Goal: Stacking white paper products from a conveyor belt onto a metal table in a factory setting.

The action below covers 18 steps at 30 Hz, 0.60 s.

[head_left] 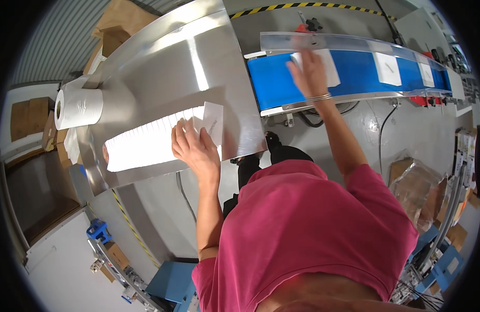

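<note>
My left hand (194,147) rests on the right end of a long row of white envelopes (146,140) fanned out on a steel table (198,57). Its fingers lift the end envelope (213,122), which tilts up. My right hand (308,73) reaches out over the blue conveyor belt (273,80) and lies flat on a white envelope (331,65) there. A thin bracelet circles that wrist. Two more white envelopes (387,68) lie further right on the belt (426,74).
A roll of white paper (78,107) lies at the table's left end, with cardboard boxes (117,26) behind it. A clear guard rail (344,41) runs along the belt's far side. Cables and yellow-black floor tape run below; bagged boxes (419,187) stand at the right.
</note>
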Motion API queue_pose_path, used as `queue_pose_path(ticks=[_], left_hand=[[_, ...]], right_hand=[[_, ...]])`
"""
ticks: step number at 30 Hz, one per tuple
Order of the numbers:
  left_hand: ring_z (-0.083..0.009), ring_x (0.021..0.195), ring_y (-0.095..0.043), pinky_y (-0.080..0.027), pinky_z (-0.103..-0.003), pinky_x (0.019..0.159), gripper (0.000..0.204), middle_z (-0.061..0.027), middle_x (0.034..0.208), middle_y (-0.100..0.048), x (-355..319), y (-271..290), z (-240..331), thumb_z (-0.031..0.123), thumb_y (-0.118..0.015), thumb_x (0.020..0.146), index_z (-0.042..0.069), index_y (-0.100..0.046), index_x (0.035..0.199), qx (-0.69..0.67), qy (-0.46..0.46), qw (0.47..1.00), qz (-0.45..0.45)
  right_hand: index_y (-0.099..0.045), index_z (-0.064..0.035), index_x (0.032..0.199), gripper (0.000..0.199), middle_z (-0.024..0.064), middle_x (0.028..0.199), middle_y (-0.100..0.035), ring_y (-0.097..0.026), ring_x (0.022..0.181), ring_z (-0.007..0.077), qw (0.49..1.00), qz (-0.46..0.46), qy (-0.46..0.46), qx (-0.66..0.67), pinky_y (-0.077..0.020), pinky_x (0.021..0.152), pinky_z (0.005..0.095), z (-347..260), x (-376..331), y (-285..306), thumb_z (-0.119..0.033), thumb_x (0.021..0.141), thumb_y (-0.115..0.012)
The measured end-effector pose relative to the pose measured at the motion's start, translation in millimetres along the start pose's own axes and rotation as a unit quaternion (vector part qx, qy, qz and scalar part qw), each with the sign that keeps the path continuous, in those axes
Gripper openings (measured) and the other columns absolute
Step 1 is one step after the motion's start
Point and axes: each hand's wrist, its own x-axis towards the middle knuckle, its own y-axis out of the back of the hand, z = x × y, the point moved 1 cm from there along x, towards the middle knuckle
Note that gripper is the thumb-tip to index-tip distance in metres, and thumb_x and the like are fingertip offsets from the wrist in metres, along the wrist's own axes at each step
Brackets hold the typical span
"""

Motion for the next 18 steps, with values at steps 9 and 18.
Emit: queue_pose_path(ticks=[9,18], left_hand=[[-0.0350,0.124,-0.037,-0.028,-0.049,0.100,0.039,-0.0150,0.132,-0.043,0.5,1.0,0.8,0.017,-0.065,0.083,0.004,-0.056,0.119,-0.018,-0.033,0.999,-0.008],[-0.0358,0.122,-0.042,-0.031,-0.047,0.099,0.036,-0.0135,0.127,-0.049,-1.6,2.5,-6.9,0.014,-0.069,0.080,0.009,-0.061,0.114,-0.013,-0.050,0.999,0.010]], right_hand=[[-0.045,-0.0098,0.134,0.056,0.0137,0.131,-0.050,-0.046,0.122,0.0297,0.887,-0.301,0.161,0.310,-0.0376,0.103,0.0364,-142.1,-24.8,-54.2,-0.022,0.083,-0.064],[-0.051,-0.0107,0.125,0.050,0.0089,0.121,-0.054,-0.053,0.108,0.0246,0.857,-0.317,0.087,0.397,-0.0459,0.090,0.0345,-151.1,-19.6,-40.3,-0.013,0.078,-0.068]])
